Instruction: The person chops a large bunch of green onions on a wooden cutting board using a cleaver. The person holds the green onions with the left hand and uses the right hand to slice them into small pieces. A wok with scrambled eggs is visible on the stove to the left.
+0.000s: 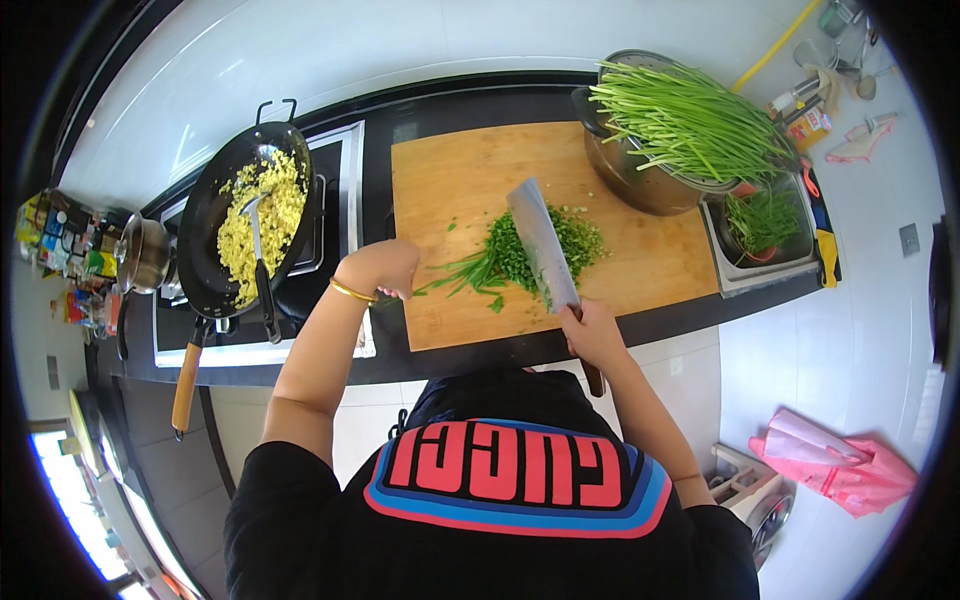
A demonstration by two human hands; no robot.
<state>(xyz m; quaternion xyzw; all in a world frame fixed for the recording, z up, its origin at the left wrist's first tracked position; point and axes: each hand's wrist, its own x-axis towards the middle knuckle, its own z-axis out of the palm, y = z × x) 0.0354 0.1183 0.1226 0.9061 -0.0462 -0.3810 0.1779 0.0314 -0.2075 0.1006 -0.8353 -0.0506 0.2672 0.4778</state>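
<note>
One flat metal cleaver (542,245), right hand (594,333) clasping it, overlaps minced greens (506,252); left hand (385,266) curls inward.

The rectangular steel cleaver blade (541,245) was silver-grey, the finely chopped leaves (505,248) were vivid green, and the rectangular wooden board (470,185) was light brown. At ten o'clock, the round metal wok (207,225) was black, with crumbled yellow food (286,200); at six o'clock, the black shirt (500,565) showed pink-and-blue print (500,470).
</note>
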